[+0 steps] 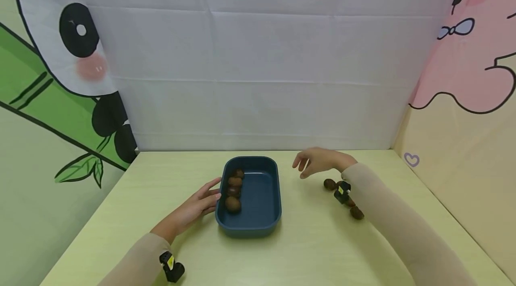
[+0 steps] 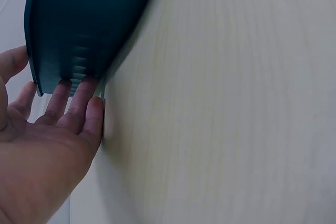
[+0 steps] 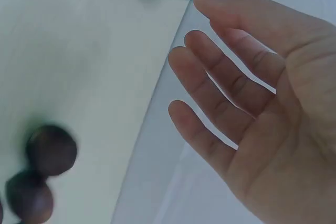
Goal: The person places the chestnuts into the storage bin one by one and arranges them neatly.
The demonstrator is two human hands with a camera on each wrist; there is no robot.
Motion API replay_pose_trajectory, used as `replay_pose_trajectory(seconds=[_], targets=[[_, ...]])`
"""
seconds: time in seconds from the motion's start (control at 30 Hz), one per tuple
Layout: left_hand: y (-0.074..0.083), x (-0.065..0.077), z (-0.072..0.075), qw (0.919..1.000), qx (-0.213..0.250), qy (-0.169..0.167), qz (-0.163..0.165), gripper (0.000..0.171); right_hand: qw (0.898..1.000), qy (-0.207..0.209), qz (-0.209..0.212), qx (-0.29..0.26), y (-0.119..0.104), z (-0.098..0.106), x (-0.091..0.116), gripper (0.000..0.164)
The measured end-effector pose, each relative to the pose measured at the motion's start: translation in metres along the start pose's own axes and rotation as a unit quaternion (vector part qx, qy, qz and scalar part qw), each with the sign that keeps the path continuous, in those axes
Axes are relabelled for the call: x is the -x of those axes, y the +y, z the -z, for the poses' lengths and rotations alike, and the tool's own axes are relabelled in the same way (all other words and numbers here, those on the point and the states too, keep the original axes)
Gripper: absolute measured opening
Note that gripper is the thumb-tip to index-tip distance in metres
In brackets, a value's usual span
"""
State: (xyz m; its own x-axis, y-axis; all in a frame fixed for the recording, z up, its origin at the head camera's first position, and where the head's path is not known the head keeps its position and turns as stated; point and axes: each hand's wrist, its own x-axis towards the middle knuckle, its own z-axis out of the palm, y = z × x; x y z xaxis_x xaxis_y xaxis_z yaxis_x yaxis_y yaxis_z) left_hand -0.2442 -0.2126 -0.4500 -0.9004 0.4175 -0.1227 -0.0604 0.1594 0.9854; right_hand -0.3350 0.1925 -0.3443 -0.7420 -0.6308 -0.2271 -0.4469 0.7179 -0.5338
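A dark blue rectangular tray point(image 1: 258, 228) with rounded corners sits on the table. Inside, along its left wall, lies a row of brown, roundish nut-like things point(image 1: 233, 204). My left hand point(image 1: 195, 207) touches the tray's left side with outstretched fingers; in the left wrist view its fingertips point(image 2: 86, 85) rest against the outer wall. To the right of the tray, my right hand point(image 1: 320, 160) is raised with loosely bent fingers and holds nothing. More brown roundish things point(image 1: 329, 184) lie below it, partly hidden by the right wrist camera and sleeve.
A pale wood-grain table point(image 1: 306, 250) bears everything. Behind it stands a white cloth backdrop point(image 1: 266, 75). Printed panels flank it, a green one with a panda point(image 1: 48, 84) at left and a pink and cream one point(image 1: 463, 151) at right.
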Motion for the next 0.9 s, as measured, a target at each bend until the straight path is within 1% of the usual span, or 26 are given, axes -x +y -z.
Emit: replay_pose_trajectory(seconds=[0.13,0.2,0.33,0.43,0.57,0.7,0.9], targets=[[0.0,0.0,0.001,1.0,-0.001,-0.001,-0.001,0.069,0.999,0.012,-0.032,-0.001,0.033,0.0,0.014,0.03],[-0.001,0.0,0.001,1.0,0.003,-0.001,-0.003,0.07,0.999,0.021,-0.041,-0.008,0.049,-0.002,0.02,0.032],[-0.002,-0.001,0.001,0.9999,0.01,-0.001,-0.002,0.069,0.996,0.045,-0.062,-0.045,0.077,-0.009,0.032,0.035],[-0.003,-0.001,0.001,0.9999,0.011,-0.002,-0.002,0.069,0.993,0.054,-0.078,-0.072,0.092,-0.014,0.039,0.037],[-0.003,0.0,0.001,1.0,0.007,-0.004,-0.005,0.07,0.99,0.048,-0.085,-0.104,0.105,-0.019,0.042,0.04],[-0.003,0.0,0.002,0.9999,0.006,-0.009,-0.006,0.069,0.988,0.041,-0.089,-0.123,0.109,-0.023,0.043,0.041],[-0.002,0.0,0.001,0.9999,0.008,-0.007,-0.006,0.069,0.987,0.039,-0.103,-0.118,0.108,-0.027,0.041,0.037]])
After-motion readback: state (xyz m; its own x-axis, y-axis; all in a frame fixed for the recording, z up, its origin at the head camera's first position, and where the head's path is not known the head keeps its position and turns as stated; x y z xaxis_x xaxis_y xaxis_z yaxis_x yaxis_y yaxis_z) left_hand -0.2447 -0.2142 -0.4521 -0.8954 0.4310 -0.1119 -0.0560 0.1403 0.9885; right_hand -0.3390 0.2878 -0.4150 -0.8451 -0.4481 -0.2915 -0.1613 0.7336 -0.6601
